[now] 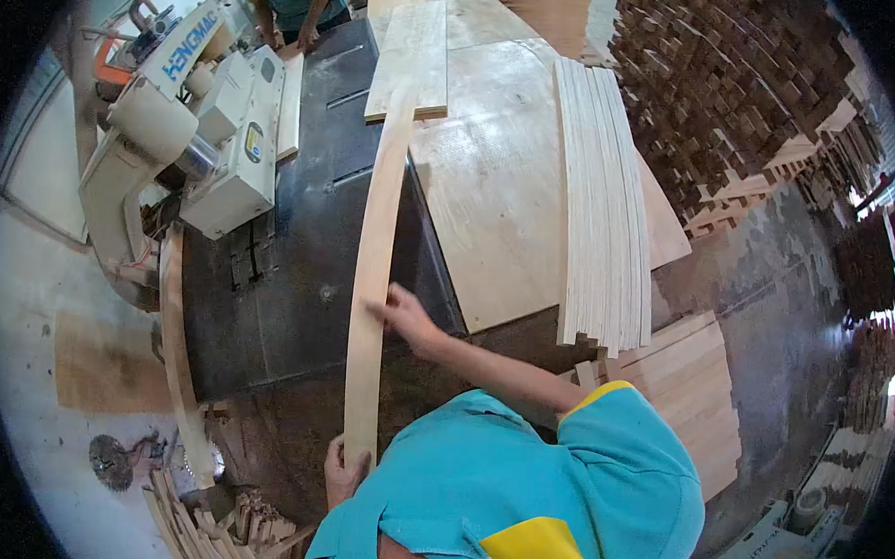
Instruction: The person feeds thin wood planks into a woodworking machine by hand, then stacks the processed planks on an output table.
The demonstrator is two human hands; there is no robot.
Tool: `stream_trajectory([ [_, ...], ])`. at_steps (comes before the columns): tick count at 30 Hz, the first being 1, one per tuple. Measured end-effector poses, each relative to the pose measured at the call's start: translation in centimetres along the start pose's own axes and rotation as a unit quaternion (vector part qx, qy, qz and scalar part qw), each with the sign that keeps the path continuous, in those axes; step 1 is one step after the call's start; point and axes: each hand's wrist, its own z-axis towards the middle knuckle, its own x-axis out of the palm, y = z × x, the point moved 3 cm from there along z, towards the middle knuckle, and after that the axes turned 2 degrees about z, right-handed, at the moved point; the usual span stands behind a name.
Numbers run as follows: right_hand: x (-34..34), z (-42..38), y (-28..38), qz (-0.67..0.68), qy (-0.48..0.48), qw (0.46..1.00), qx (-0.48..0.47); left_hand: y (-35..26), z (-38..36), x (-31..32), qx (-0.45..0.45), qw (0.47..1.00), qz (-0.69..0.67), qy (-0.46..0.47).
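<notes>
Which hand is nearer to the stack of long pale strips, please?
Right. The right hand is partway along the held board, left of the stack; the left hand is farther back, at the board's near end.

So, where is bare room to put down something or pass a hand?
Black table: bare between machine and long board. Plywood: bare left of the strips, nearer than the short boards. Crowded: under strips and short boards, and the corner with offcuts.
</notes>
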Motion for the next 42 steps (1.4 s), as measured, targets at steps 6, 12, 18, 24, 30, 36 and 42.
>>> stream_trajectory([
  [6,-12.5,7.0,4.6,-0.180,-0.236,0.941,-0.161,3.4,2.4,0.4,0.047,0.983,-0.166,-0.069],
  [12,-23.3,5.7,13.2,-0.412,-0.401,0.807,-0.132,6.7,1.7,0.4,-0.026,0.988,-0.108,-0.111],
  [18,-28.6,5.3,16.5,-0.587,-0.405,0.701,-0.020,7.8,3.0,0.8,-0.022,0.991,-0.097,-0.090],
  [24,-30.6,6.6,14.4,-0.784,-0.284,0.552,0.033,5.8,3.5,0.4,-0.021,0.995,-0.078,-0.066],
  [30,-31.2,6.1,14.8,-0.797,-0.272,0.539,0.004,6.7,1.9,-0.1,-0.016,0.991,-0.074,-0.108],
  [36,-32.1,7.2,14.3,-0.872,-0.192,0.450,0.016,5.4,0.0,-0.5,-0.058,0.989,-0.062,-0.123],
  [42,-27.6,8.0,13.4,-0.861,-0.217,0.458,0.038,8.2,-3.1,-2.3,-0.051,0.976,-0.078,-0.194],
])
